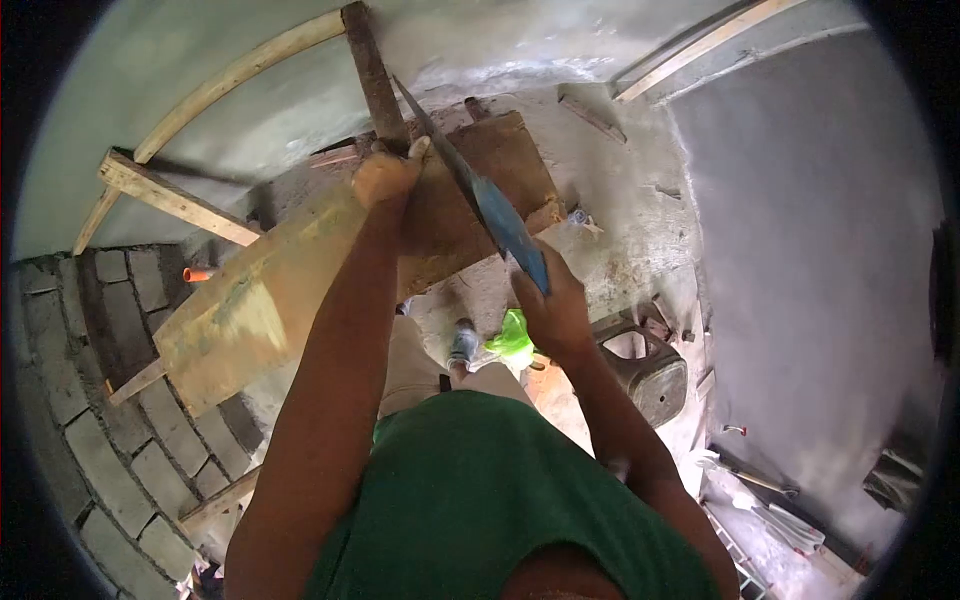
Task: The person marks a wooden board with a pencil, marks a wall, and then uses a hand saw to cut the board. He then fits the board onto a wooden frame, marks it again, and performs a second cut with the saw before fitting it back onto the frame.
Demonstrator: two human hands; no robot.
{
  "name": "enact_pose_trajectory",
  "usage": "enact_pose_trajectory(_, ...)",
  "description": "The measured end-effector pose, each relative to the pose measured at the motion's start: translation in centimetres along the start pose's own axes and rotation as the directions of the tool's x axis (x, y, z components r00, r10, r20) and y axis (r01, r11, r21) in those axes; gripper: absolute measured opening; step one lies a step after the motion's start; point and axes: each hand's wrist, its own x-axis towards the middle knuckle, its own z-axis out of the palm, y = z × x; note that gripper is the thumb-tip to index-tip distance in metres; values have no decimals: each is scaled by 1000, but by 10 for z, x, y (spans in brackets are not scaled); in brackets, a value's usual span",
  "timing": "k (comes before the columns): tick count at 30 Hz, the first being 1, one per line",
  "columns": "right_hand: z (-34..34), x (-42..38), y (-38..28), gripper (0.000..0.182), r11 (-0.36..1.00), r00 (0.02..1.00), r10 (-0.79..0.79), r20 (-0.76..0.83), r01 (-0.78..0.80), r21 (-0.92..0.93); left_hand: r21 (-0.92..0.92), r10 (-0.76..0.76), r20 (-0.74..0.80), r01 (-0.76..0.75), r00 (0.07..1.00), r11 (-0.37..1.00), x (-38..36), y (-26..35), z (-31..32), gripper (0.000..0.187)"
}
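- My left hand (pixel 385 178) is stretched out ahead of me, fingers curled tight around a dark wooden strip (pixel 373 72) that runs up and away toward the plastered wall (pixel 250 110).
- My right hand (pixel 553 310) is nearer my body, fist shut on the handle end of a saw with a blue blade (pixel 505 225).
- The blade slants from my right hand up and left, crossing in front of the strip just beside my left hand; its thin far end reaches past my knuckles toward the wall.
- Under both hands lies a broad wooden board (pixel 250 310), tilted, its far end darker and its near end pale and smeared.
- A lighter wooden batten (pixel 175 200) sticks out to the left, and a curved strip (pixel 235 75) leans along the wall above it.
- Brick courses (pixel 100 440) curve away at the lower left.
- Down by my feet I see something bright green (pixel 512 338) and a dark plastic stool (pixel 650 370) on the concrete floor.
- My green shirt (pixel 480 500) fills the bottom of the view.
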Motion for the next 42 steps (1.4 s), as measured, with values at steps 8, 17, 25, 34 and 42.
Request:
enact_pose_trajectory(8,24,35,-18,43,997,997,48,61,-43,-70,-58,6,-22,-7,1000,998,0,-9,5,105)
enact_pose_trajectory(17,41,46,-3,28,995,992,-97,-83,94,-42,-11,56,-95,-57,994,998,18,-29,53,91)
enact_pose_trajectory(25,-18,-14,-46,33,988,992,121,17,-119,-101,-64,115,-209,-131,971,989,23,-29,59,73)
enact_pose_trajectory(34,60,85,7,32,982,987,-128,-95,113,-154,75,242,-513,-238,823,968,12,-30,61,70)
enact_pose_trajectory(42,-25,-22,-58,33,988,996,84,-4,-84,-131,29,173,-463,-180,869,983,20,-27,62,62)
